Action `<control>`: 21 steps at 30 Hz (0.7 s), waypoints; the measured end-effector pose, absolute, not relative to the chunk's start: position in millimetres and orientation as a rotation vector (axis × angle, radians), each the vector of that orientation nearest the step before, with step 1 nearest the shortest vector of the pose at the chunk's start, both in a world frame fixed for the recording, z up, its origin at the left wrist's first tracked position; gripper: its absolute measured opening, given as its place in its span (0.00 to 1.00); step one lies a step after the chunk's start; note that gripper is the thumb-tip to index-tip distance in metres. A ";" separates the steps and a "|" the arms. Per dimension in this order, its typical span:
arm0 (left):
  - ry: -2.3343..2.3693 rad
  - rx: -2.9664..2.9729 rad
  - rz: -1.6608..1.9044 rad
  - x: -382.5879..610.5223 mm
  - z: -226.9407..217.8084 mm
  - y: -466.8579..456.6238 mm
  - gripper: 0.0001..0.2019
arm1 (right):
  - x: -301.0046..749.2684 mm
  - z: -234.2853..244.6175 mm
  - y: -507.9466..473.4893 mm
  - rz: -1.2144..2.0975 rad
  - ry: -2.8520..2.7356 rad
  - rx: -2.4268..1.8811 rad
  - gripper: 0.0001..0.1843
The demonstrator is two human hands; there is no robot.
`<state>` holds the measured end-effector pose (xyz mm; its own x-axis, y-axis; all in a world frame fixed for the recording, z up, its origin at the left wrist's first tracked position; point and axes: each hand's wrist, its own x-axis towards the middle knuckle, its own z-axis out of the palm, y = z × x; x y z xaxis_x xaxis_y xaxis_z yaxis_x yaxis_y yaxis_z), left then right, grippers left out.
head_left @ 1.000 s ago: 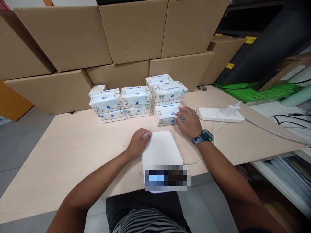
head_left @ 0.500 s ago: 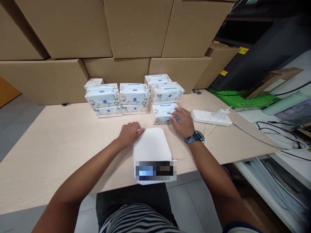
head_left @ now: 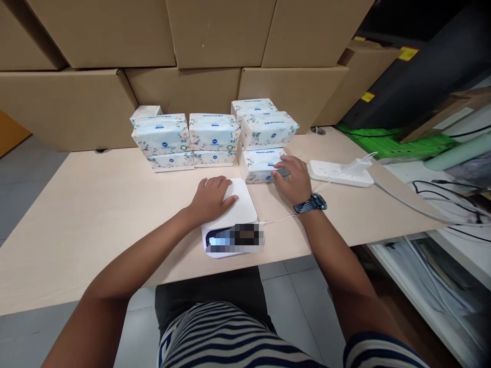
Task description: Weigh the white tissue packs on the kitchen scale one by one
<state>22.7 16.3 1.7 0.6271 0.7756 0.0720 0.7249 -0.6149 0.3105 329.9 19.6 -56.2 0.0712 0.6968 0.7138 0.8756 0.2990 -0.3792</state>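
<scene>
My left hand lies on the top plate of a white digital scale, its fingers stretched out and thumb apart. Part of the scale's lit display is blurred at its near end. My right hand grips the right end of the lower tissue pack, thumb at the front and fingers bent over the top. On that pack sits a second tissue pack, turned slightly. Just behind stands another pack. A two-high stack of tissue packs stands to the left, beside a similar stack.
Cardboard boxes form a wall behind the wooden table. A white power strip with a plug and cable lies right of my right hand. A thin cable leads from the scale. Shelving with loose cables adjoins the right.
The scale has slid away from me and slightly left, further onto the table. My left hand has moved from its far left corner onto its top plate. My right hand stays at the pack.
</scene>
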 end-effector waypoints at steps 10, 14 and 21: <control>1.211 2.610 0.234 21.4 0.6 14.7 0.25 | 332.6 -61.0 20.3 -0.216 -1.679 -1.461 0.09; 1.229 2.580 0.244 20.7 0.4 14.6 0.25 | 323.7 -54.8 13.8 -0.335 -1.646 -1.461 0.13; 1.217 2.509 0.383 21.0 -9.3 15.7 0.22 | 255.7 22.9 42.6 -0.499 -1.965 -1.313 0.30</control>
<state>21.0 15.7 -9.3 0.5999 0.7942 0.0971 0.7070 -0.5830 0.4003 255.7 42.6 22.9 -0.2311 0.6357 0.7365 0.9101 0.4088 -0.0673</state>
